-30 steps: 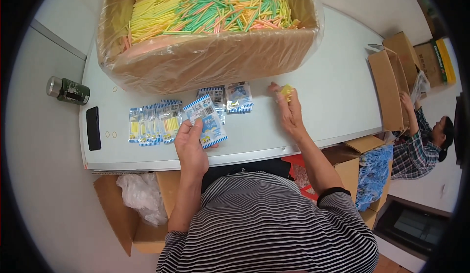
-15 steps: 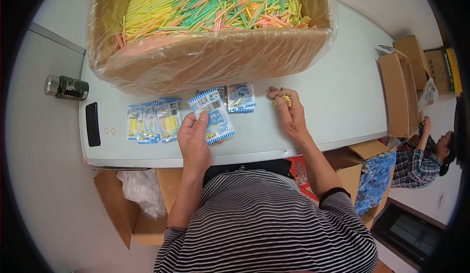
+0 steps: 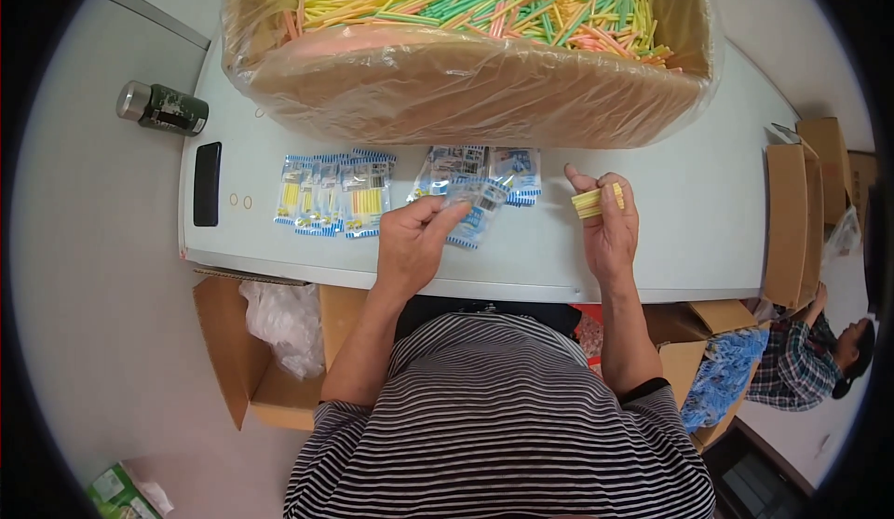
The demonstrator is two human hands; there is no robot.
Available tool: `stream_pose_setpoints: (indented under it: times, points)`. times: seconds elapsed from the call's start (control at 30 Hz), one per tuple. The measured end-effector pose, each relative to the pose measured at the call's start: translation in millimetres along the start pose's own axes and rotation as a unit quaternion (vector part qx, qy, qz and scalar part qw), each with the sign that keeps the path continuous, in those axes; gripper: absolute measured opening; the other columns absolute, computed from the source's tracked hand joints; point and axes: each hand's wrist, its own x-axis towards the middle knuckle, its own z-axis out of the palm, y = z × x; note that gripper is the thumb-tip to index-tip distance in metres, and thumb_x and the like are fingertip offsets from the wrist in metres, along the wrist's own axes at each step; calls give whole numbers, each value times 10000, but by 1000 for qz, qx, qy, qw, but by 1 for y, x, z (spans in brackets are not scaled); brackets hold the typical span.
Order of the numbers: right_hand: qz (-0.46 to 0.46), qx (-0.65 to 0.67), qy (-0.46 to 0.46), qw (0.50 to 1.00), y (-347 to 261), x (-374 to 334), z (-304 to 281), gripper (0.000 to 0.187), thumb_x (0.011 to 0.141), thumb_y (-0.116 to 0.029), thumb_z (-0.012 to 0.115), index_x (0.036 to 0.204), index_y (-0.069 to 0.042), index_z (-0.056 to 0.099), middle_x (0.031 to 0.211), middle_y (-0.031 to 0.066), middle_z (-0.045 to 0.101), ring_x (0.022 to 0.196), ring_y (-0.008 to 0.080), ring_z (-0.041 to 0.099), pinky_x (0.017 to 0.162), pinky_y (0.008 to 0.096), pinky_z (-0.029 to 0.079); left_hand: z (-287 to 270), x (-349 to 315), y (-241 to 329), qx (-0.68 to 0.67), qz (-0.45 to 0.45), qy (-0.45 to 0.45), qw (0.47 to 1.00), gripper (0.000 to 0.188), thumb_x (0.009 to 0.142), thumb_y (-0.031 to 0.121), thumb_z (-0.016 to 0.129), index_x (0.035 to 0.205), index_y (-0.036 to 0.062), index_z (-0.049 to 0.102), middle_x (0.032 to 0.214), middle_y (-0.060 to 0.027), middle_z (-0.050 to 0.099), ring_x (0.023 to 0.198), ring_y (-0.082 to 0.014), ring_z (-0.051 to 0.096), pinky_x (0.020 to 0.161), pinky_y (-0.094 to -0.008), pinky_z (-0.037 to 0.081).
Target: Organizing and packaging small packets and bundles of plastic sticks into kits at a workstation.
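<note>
My left hand (image 3: 412, 247) pinches a clear plastic packet (image 3: 479, 214) with blue print and blue striped ends. In my right hand (image 3: 612, 240), closed fingers hold a small bundle of short yellow sticks (image 3: 587, 205), apart from the packet. Just beyond the held packet lie more such packets (image 3: 517, 173), partly covered by it. To the left of my left hand, several filled packets (image 3: 366, 198) overlap in a row, with yellow and pinkish sticks showing through their windows.
A large plastic-lined carton (image 3: 466, 91) of yellow, green, pink and orange sticks fills the table's far side. At left are a phone (image 3: 208, 184), a dark green flask (image 3: 168, 109) and rubber bands (image 3: 240, 201). Open boxes (image 3: 675, 370) flank me below; another person (image 3: 801, 361) is at right.
My left hand has tilted the packet and brought it closer over the ones behind. My right hand has turned, showing more of the yellow bundle. The whole view has shifted.
</note>
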Motion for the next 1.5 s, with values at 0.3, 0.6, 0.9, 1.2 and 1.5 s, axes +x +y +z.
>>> stream_pose_setpoints:
  times: [0.3,0.6,0.9,1.2,1.5]
  points:
    - [-34,128,-86,987,-23,3,58,173,1084,-210,400,1158,-73,473,1169,209,674,1330,360,516,1167,460,305,11,-11,6,35,8,-95,995,180,959,115,666,866,-39,671,614,-17,509,601,-64,423,540,-259,388]
    - [-44,107,-142,983,-18,11,79,183,1084,-228,390,1159,-77,461,1146,216,682,1325,385,517,1163,505,302,13,-11,8,67,72,-182,978,117,954,72,669,926,-38,698,679,-7,562,647,-65,463,580,-250,402]
    - [32,59,-171,983,-11,2,74,206,1071,-204,386,1108,-32,493,1165,235,668,1315,365,523,1136,510,345,20,-18,8,0,7,-140,990,127,952,74,683,1009,-31,728,745,27,632,673,-36,490,590,-212,418]
    - [188,-17,-225,956,-23,9,80,418,1035,-268,452,1308,30,558,1368,216,578,1328,341,508,1144,426,343,30,-25,-2,-136,-46,-104,984,228,939,105,697,1138,-7,703,869,-23,705,778,-45,592,685,-234,501]
    - [37,-210,-124,969,-23,-2,67,417,1018,-227,532,1336,42,533,1216,147,638,962,180,640,803,300,504,-6,-27,1,7,-10,15,1000,154,923,81,714,1049,-8,717,883,2,708,771,-38,589,685,-213,500]
